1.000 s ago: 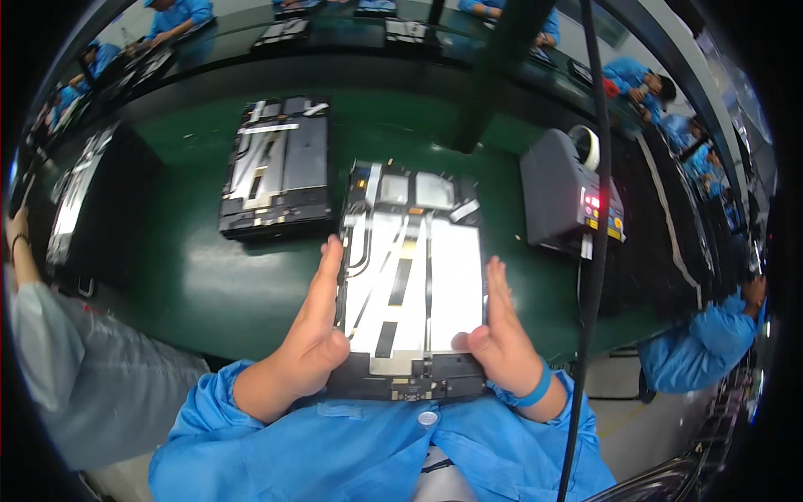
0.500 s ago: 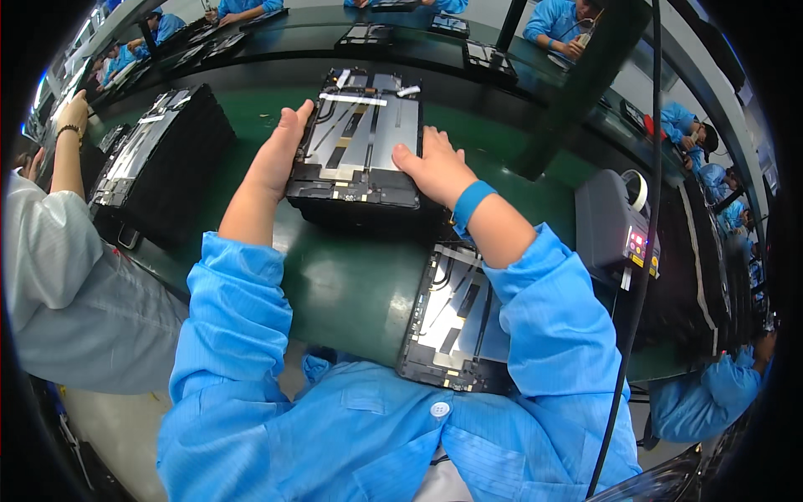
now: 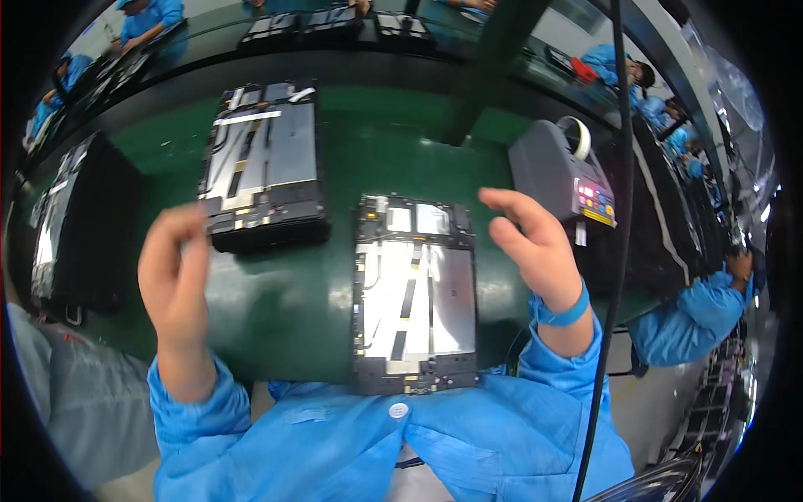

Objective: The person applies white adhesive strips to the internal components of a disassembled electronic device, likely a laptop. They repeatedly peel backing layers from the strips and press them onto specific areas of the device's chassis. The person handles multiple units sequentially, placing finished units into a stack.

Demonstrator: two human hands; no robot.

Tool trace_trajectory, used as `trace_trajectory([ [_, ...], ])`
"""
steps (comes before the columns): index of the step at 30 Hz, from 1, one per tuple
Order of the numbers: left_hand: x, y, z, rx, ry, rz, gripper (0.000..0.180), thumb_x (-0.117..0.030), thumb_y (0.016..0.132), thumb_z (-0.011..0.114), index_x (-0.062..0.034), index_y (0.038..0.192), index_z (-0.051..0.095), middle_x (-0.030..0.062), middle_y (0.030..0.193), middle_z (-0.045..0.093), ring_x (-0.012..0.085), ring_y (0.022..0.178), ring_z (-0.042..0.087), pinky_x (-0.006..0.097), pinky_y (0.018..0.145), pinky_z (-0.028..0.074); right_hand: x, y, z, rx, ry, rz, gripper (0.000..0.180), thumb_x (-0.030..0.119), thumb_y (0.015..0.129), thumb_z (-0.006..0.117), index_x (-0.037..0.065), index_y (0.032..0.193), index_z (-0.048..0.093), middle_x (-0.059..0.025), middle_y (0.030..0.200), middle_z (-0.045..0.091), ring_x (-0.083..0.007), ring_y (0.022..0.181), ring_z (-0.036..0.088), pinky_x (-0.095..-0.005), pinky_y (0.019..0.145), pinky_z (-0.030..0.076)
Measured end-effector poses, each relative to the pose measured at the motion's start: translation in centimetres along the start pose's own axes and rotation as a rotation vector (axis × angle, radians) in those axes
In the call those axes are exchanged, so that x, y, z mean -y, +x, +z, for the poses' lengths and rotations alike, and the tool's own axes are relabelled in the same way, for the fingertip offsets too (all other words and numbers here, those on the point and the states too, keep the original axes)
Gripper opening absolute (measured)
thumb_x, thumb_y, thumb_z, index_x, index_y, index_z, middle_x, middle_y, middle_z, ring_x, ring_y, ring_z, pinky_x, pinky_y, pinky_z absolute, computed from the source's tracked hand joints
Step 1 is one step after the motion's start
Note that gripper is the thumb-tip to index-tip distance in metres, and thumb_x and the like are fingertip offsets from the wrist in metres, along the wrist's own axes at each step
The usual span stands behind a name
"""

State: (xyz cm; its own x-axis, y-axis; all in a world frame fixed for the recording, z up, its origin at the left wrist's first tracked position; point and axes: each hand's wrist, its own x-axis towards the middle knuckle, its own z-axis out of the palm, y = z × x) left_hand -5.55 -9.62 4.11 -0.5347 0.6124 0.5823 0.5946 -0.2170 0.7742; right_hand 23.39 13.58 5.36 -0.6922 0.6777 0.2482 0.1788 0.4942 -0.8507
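Both the left hand (image 3: 176, 280) and right hand (image 3: 535, 247) hover open and empty either side of the near opened tablet chassis (image 3: 414, 293), which overhangs the green bench's (image 3: 284, 301) near edge, so a careless sleeve could likely tip it off.

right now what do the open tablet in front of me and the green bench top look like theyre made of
Open tablet: dark, probably plastic frame around bright silvery plates that glare like bare metal or foil, with black strips, maybe flex cables or tape, across them. Green bench top: smooth, slightly glossy sheet, likely a rubber or vinyl mat, judging by its soft reflections.
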Motion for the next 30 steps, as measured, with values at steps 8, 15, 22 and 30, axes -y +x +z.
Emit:
trace_trajectory([
  [8, -1.9, -7.4, 7.5, 0.540, -0.039, -0.333, 0.062, -0.014, 0.076, 0.066, 0.0023, 0.131, 0.041, 0.0157, 0.120, 0.046, 0.0219, 0.097, 0.049, 0.031, 0.076, 0.045, -9.4, -7.0, -5.2, -0.972, -0.133, 0.153, 0.031, 0.020, 0.083, 0.069, -0.001, 0.099, 0.053, -0.0032, 0.084, 0.051, -0.0094, 0.071, 0.045, -0.0240, 0.066, 0.042],
  [15, -2.4, -7.9, 10.3, 0.506, -0.091, -0.451, 0.062, -0.014, 0.076, 0.066, 0.0042, 0.130, 0.041, 0.0150, 0.119, 0.045, 0.0218, 0.096, 0.048, 0.031, 0.076, 0.046, -8.5, -5.3, -7.2, -0.751, 0.168, 0.450, 0.040, 0.042, 0.090, 0.058, 0.002, 0.091, 0.062, -0.0039, 0.069, 0.059, -0.0076, 0.055, 0.050, -0.0221, 0.049, 0.038],
  [22, -3.5, -7.1, 9.7, 0.598, 0.091, -0.265, 0.052, -0.010, 0.076, 0.064, 0.0003, 0.124, 0.047, 0.0126, 0.119, 0.046, 0.0210, 0.100, 0.048, 0.031, 0.078, 0.044, -10.1, -4.5, -9.5, -0.503, 0.713, 0.531, 0.026, 0.032, 0.090, 0.061, 0.007, 0.085, 0.063, -0.0027, 0.067, 0.061, -0.0088, 0.053, 0.053, -0.0211, 0.047, 0.039],
  [30, -6.2, -4.0, 10.1, 0.628, -0.048, 0.036, 0.030, -0.010, 0.077, 0.067, 0.0028, 0.103, 0.059, 0.0121, 0.093, 0.059, 0.0229, 0.083, 0.057, 0.034, 0.072, 0.047, -3.5, -6.5, -1.6, -0.151, 0.465, 0.204, 0.011, 0.011, 0.089, 0.060, 0.001, 0.087, 0.065, -0.0045, 0.073, 0.064, -0.0105, 0.062, 0.060, -0.0233, 0.057, 0.048],
])
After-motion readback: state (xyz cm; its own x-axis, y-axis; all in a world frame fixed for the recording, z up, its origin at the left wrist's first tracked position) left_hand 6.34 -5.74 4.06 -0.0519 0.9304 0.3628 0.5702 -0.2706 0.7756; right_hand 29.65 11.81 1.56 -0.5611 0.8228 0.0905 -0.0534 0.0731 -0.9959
